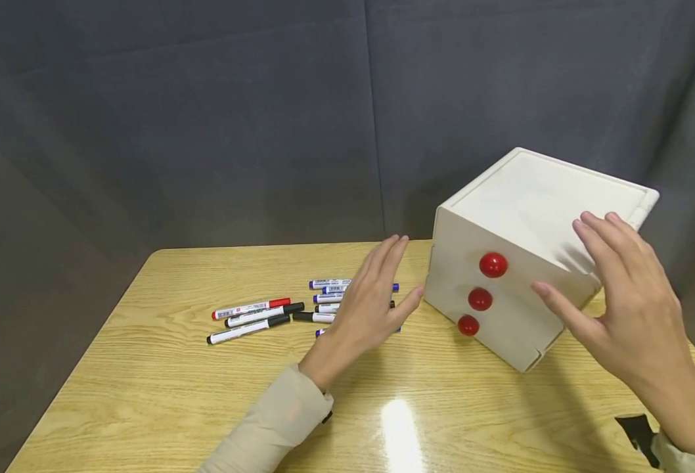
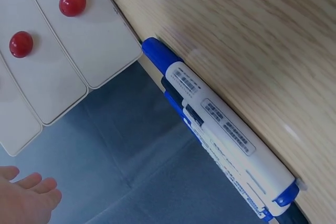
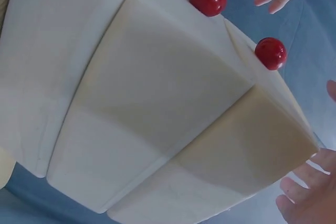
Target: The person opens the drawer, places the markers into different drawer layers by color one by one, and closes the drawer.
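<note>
A white drawer box [image 1: 495,295] with three red round knobs stands at the right of the table, its front turned toward the left hand. The left hand [image 1: 368,302] is held with fingers extended in front of a group of blue- and black-capped markers [image 1: 326,299], hiding part of them. In the left wrist view a blue-capped marker [image 2: 226,124] lies close by. Beside the box's right side, the right hand [image 1: 637,302] has its fingers apart and holds nothing. Whether its fingertips touch the box, I cannot tell.
A second group, a red marker [image 1: 251,309] and two black-capped ones, lies to the left on the wooden table [image 1: 146,381]. A dark curtain [image 1: 253,131] hangs behind the table. Near the right wrist is a black strap [image 1: 637,433].
</note>
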The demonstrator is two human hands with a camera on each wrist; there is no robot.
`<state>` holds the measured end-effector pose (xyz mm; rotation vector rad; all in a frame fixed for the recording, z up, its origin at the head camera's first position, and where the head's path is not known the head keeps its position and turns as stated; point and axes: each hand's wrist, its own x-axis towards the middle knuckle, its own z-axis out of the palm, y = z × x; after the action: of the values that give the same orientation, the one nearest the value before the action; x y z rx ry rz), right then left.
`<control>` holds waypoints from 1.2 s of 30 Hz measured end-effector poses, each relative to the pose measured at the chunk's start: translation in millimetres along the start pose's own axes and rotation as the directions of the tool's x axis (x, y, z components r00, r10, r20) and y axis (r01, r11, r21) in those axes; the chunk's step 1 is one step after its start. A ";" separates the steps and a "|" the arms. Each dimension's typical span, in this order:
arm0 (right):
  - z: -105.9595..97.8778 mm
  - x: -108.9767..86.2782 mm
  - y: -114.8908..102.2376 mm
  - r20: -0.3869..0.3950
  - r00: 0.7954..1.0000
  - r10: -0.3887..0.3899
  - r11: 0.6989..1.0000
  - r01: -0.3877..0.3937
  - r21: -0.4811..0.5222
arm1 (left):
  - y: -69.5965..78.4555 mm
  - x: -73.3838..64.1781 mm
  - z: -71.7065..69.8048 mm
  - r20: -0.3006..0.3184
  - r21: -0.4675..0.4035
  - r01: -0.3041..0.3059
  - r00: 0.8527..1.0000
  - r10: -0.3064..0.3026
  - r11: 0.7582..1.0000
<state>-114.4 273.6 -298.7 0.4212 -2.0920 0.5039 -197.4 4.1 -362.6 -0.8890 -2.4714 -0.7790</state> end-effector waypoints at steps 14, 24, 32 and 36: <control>-7.2 -14.4 24.9 0.054 0.998 0.043 0.998 -0.044 0.033 | 8.7 3.8 1.6 0.004 -0.016 -0.015 1.000 0.015 1.000; -10.6 -24.5 33.8 0.060 0.995 0.081 0.995 -0.084 0.046 | 14.3 9.0 2.4 0.022 -0.061 -0.016 1.000 0.018 0.998; -12.5 -30.1 41.9 0.046 0.996 0.083 0.994 -0.086 0.068 | 17.5 11.8 4.6 0.025 -0.079 -0.024 0.999 0.026 0.997; -12.7 -33.1 46.6 0.044 0.997 0.066 0.994 -0.069 0.083 | 20.3 13.0 5.6 0.031 -0.075 -0.034 0.999 0.036 0.997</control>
<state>-110.3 323.4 -329.2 0.4140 -2.1358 0.6297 -194.0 26.4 -352.5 -0.9763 -2.4614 -0.8563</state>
